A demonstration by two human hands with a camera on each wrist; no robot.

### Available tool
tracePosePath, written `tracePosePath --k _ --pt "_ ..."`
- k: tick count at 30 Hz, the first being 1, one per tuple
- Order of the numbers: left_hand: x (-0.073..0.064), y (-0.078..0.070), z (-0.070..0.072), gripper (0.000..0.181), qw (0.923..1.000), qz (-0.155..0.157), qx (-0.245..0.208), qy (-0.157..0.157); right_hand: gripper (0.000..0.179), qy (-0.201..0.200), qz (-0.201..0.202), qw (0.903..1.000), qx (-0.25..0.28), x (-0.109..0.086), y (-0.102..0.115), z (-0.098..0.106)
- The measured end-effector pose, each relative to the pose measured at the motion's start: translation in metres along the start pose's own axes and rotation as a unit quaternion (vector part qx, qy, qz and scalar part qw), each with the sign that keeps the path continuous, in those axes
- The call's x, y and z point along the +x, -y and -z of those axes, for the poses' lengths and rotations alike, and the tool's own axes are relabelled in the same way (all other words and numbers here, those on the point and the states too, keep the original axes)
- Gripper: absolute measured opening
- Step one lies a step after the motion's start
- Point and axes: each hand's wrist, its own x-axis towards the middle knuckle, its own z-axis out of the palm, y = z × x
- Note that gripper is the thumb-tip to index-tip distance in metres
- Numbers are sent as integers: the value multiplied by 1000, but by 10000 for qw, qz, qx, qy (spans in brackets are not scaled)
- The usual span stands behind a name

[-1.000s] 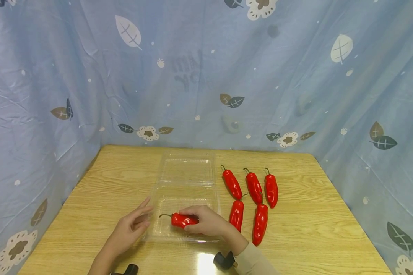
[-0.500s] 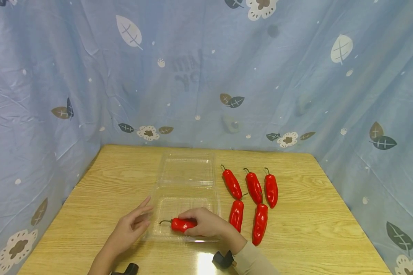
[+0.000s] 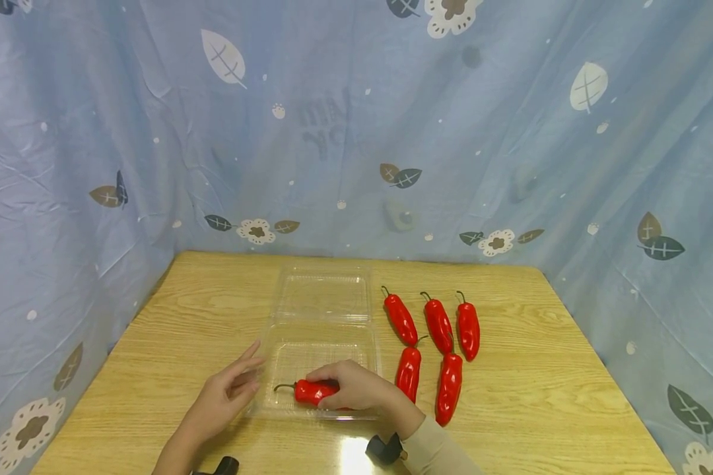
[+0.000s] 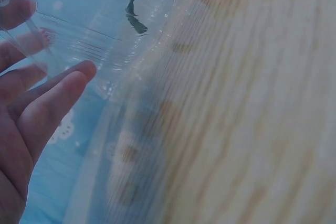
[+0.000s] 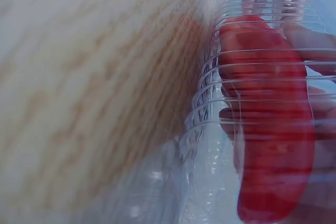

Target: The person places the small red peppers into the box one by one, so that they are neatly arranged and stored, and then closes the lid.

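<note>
A clear plastic clamshell box [image 3: 359, 356] lies opened flat on the wooden table, its lid [image 3: 323, 290] folded away to the back. Inside the near half, my right hand [image 3: 356, 386] grips a red pepper [image 3: 309, 392] lying sideways, its green stem toward the left. In the right wrist view the pepper [image 5: 273, 124] shows through the ribbed clear wall, with fingers around it. My left hand [image 3: 226, 396] is at the box's left side, fingers loosely extended. The left wrist view has its fingertips [image 4: 84, 69] right at the clear wall.
Several red peppers lie on the table right of the box, among them a far-right pepper [image 3: 468, 330] and a near pepper [image 3: 449, 389]. A blue patterned curtain [image 3: 356, 132] surrounds the wooden table [image 3: 541, 396] at the back and sides.
My right hand has lowered the pepper slightly toward the near wall of the box, still gripping it. The left hand has stayed in place.
</note>
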Motion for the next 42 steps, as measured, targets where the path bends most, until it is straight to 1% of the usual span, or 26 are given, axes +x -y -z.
tracePosePath --k 7,20,25,29,33,37,39,42 --pt "0 -1 0 38 10000 -12 37 3 44 24 -15 10000 9 0 1 1" --pt "1 -1 1 39 10000 35 11 11 44 -15 -94 9997 214 2 1 2" --pt "0 -2 1 39 10000 65 6 11 43 -90 -20 9998 194 3 0 1" --pt "1 -3 1 39 10000 -10 10 -22 44 -178 31 9996 213 4 -1 0" --pt "2 -4 1 38 9999 -102 41 -62 47 -277 0 9984 495 3 0 -1" --pt "2 -5 0 38 9999 -97 66 -62 49 -414 -45 9958 810 2 1 -1" --pt "2 -4 0 38 9999 -88 67 -46 49 -504 -41 9951 846 1 2 0" --pt "1 -4 0 38 9999 -105 81 -42 48 -660 67 9935 926 0 2 0"
